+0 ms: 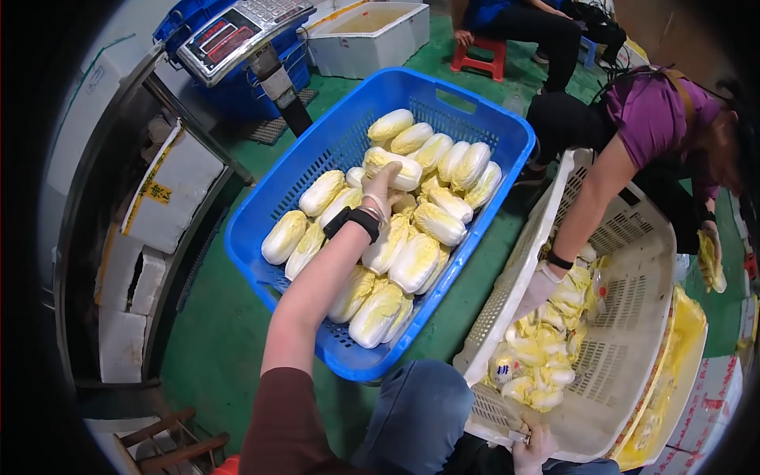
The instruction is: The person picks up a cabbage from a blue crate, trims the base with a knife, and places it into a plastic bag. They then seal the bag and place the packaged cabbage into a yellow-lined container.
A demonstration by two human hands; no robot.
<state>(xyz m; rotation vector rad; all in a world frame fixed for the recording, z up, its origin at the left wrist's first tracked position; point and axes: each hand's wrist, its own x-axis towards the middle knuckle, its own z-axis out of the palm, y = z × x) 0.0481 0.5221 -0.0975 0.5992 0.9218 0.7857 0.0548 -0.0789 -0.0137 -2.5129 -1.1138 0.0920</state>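
My left hand (380,192), in a pale glove with a black band at the wrist, is closed on a napa cabbage (393,169) over the blue basket (497,131). Several more trimmed cabbages (413,264) lie in that basket, white at the base and yellow at the leaf ends. At the bottom of the view my right hand (535,448), also gloved, is closed at the near rim of the white basket (633,297). Loose yellow cabbage leaves (546,348) are inside the white basket; my right fingers are partly hidden.
A co-worker in a purple top (649,111) leans over the white basket, one gloved hand inside. A scale (241,36) and white foam box (368,39) stand behind the blue basket. Farther back, a person sits on a red stool (480,57). A metal rack (150,198) is left.
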